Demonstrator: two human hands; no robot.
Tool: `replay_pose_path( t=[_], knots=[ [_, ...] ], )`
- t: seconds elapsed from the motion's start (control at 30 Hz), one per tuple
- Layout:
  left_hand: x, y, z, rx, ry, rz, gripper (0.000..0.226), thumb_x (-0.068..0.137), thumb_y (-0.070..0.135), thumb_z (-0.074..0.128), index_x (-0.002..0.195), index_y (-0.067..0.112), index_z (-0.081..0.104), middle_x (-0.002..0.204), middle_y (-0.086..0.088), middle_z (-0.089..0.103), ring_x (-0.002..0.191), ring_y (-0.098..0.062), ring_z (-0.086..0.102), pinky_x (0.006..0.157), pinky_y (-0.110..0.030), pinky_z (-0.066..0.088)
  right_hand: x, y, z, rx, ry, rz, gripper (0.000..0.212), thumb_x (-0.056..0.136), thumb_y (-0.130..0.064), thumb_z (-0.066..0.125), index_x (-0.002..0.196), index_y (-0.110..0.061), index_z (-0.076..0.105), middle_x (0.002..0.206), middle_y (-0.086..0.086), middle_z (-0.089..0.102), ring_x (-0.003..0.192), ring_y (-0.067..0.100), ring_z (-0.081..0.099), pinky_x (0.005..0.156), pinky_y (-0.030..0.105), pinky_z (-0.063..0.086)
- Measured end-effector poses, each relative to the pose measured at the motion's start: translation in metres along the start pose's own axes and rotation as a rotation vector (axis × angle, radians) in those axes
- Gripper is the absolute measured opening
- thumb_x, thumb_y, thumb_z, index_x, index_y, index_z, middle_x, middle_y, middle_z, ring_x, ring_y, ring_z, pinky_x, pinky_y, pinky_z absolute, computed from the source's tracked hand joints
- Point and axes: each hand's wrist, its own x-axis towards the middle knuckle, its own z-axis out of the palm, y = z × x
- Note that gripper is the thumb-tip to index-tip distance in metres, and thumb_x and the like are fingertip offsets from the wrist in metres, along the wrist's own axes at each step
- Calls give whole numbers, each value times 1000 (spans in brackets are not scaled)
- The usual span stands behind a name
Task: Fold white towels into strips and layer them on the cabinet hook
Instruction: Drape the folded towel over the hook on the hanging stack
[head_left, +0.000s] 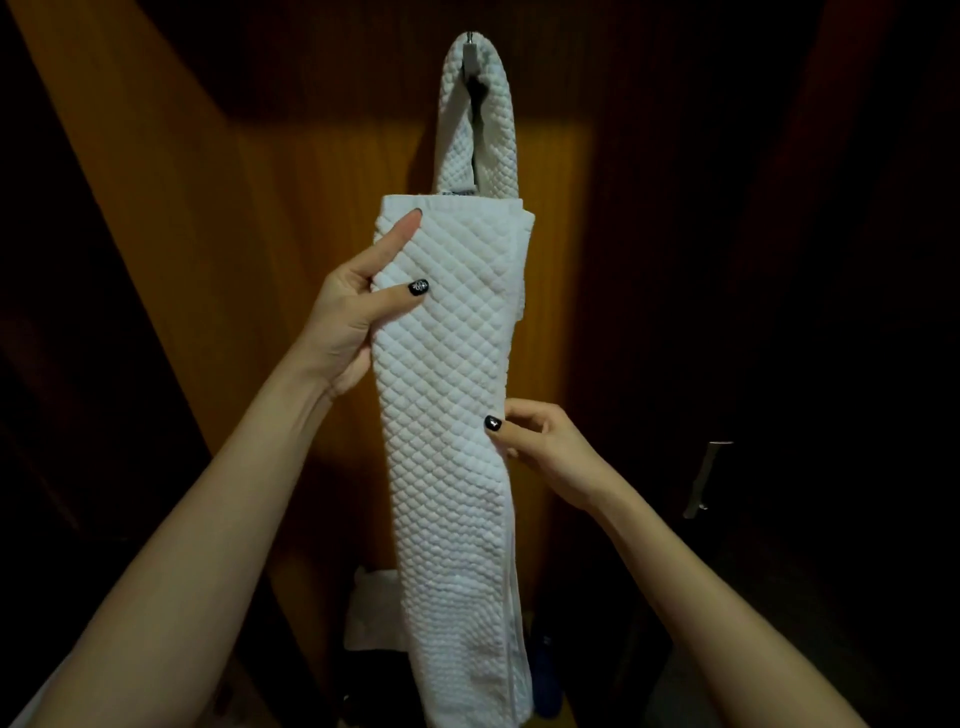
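Gripping folded towel strip: left hand pinches upper edge, right hand pinches side fold. Best kept aligned, lifted over hook.

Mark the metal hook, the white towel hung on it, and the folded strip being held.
Grey metal cabinet hook (471, 54): head view, its exposed front.
Hung white quilted towel (501, 130): head view, right drape.
Folded white quilted towel strip (447, 364): head view, front face centre.

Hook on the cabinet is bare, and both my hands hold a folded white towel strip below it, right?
Not bare. In the head view a white towel already hangs over the hook. The rest stands: your left hand and right hand hold the folded strip below it.
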Motion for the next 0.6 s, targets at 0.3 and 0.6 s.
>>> replay_pose_path(
  t=[0.3,0.6],
  knots=[
    [12,-8,-33,233,262,-47,62,88,-1,64,143,23,48,127,8,54,108,-8,65,82,-26,56,16,-1,18,-69,201,-167,15,96,-9,59,83,-13,64,74,-15,68,68,-3,61,62,12,46],
    [-70,-79,-10,291,-24,-148,68,86,22,66,141,48,34,129,42,48,123,7,50,89,-16,50,36,8,11,41,403,-121,11,91,-10,66,82,-16,67,78,17,66,73,23,63,70,38,53]
  ],
)
